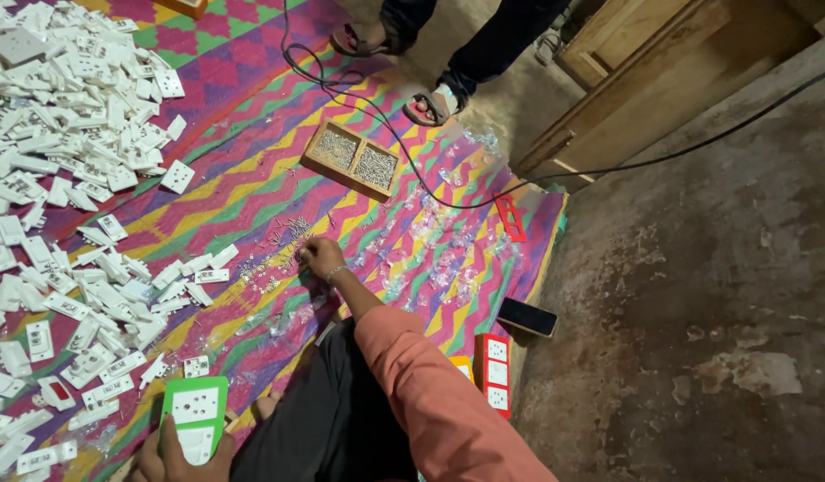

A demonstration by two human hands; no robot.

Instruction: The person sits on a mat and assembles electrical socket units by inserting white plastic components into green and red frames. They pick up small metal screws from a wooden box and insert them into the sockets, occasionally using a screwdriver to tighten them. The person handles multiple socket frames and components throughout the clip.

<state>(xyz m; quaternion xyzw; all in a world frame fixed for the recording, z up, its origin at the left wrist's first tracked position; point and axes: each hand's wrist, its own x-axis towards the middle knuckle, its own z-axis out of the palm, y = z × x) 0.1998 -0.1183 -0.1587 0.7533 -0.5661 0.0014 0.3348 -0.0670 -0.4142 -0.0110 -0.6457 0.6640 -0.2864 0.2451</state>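
**Fingers in the Screws, Board Held Ready**

From the head camera, the right hand (320,256) reached out across the bright woven mat (252,170), its fingertips pinched narrow over a scatter of small screws (283,241); whether a screw sat between them was too small to tell. Just beyond that hand stood a wooden tray (352,160) with two compartments of more screws, likely kept there as stock within arm's reach. The left hand (176,457) lay close to the body, wrapped around the lower edge of a green-framed socket board (194,417), face up, apparently so its holes stayed in view. To the left of both hands spread a heap of white socket parts (64,178). To the right of the outstretched arm lay a phone (526,316) and a red-framed board (495,373). Another person's sandalled feet (435,105) stood past the tray.
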